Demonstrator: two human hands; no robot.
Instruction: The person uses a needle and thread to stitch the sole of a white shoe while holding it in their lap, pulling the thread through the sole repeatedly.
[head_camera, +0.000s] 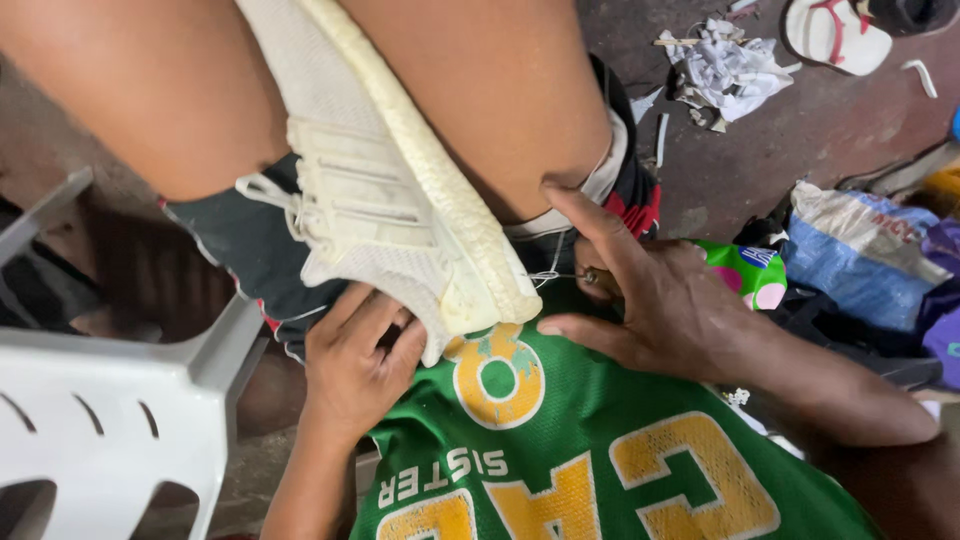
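Observation:
A white knit sneaker (380, 210) with a cream foam sole lies wedged between my bare knees, sole turned to the right. My left hand (355, 365) grips the sneaker's lower end from underneath, fingers curled on the fabric. My right hand (650, 300) sits just right of the sole, index and little fingers spread. Its thumb and a bent finger pinch a small metal needle (590, 277). A thin white thread (550, 272) runs from the needle to the sole's edge. A green mesh jersey (560, 450) with yellow letters covers my lap below both hands.
A white plastic chair (110, 400) stands at the lower left. Crumpled paper (725, 65) and a white sandal with red straps (838, 35) lie on the dark floor at the top right. Plastic bags and cloth (860, 250) are heaped at the right.

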